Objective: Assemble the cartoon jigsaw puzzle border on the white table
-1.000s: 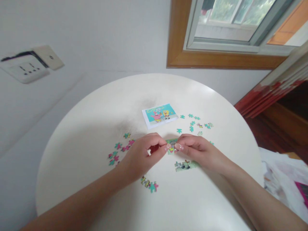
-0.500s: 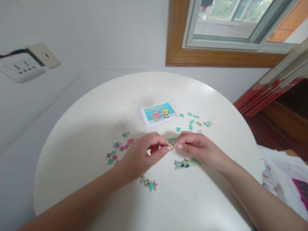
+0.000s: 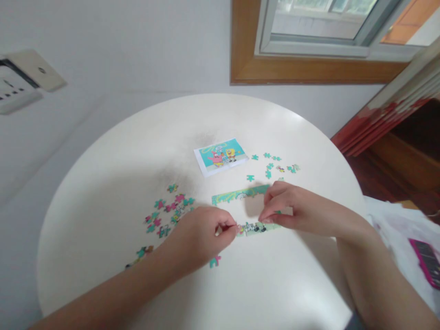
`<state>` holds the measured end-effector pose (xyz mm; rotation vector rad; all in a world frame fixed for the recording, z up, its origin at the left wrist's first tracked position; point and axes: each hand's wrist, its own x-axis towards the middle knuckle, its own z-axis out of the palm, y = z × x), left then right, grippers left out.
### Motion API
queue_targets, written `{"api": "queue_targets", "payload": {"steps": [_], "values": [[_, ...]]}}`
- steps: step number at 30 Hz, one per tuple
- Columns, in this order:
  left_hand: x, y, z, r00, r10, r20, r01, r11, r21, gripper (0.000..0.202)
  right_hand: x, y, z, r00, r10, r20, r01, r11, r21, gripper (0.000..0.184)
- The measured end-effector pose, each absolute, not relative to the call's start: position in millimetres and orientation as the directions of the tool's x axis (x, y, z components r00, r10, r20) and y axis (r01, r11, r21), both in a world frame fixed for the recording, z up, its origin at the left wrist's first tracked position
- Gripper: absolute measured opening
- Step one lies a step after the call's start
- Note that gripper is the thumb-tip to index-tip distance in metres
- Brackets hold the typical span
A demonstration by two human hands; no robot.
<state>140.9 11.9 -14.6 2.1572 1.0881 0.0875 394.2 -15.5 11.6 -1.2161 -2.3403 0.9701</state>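
My left hand (image 3: 202,236) is closed in a pinch on a small pink and yellow puzzle piece (image 3: 240,229), at the left end of the joined lower puzzle strip (image 3: 256,228). Whether the piece is locked into the strip I cannot tell. My right hand (image 3: 295,206) has thumb and fingers together just above that strip; anything between its fingertips is hidden. Farther back lies the joined upper strip (image 3: 227,196), green with yellow, its right end partly behind my right hand. Bare table shows between the two strips.
On the round white table (image 3: 110,183), loose pieces (image 3: 168,207) lie to the left, with more pieces (image 3: 270,166) at the back right. A single piece (image 3: 215,261) sits in front. Behind stands a cartoon picture card (image 3: 222,158). A pink-edged phone (image 3: 426,261) is beyond the right edge.
Both hands have moved apart and nearer to me, from the upper strip to the lower one. The left brings a small piece to the lower strip's left end. The view has shifted slightly.
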Motion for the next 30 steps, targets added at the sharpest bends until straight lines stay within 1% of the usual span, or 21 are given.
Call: {"api": "queue_targets", "payload": {"steps": [3,8,11,14,19,24,30], "values": [[144,10,-16,0.636,0.742,-0.211,0.707,-0.450,0.546,0.029,392,-18,5,-0.635,0.773,-0.017,0.608,0.485,-0.628,0.020],[148,6,-14,0.595,0.760,-0.261,0.766,-0.437,0.472,0.028,385,-20,0,-0.688,0.725,-0.025,0.611,0.561,-0.558,0.021],[150,5,-13,0.574,0.765,-0.292,0.794,-0.433,0.427,0.026,381,-20,2,-0.711,0.703,0.001,0.587,0.594,-0.550,0.023],[152,4,-11,0.560,0.767,-0.314,0.812,-0.432,0.393,0.023,379,-20,3,-0.712,0.703,0.003,0.583,0.593,-0.555,0.023],[154,4,-10,0.565,0.753,-0.336,0.818,-0.459,0.347,0.026,379,-22,2,-0.704,0.710,-0.003,0.595,0.588,-0.549,0.024],[154,4,-11,0.596,0.743,-0.305,0.795,-0.493,0.354,0.026,378,-22,0,-0.703,0.712,-0.006,0.599,0.587,-0.544,0.025],[154,4,-7,0.627,0.715,-0.311,0.773,-0.519,0.365,0.028,378,-21,3,-0.701,0.713,-0.020,0.608,0.583,-0.539,0.025]]}}
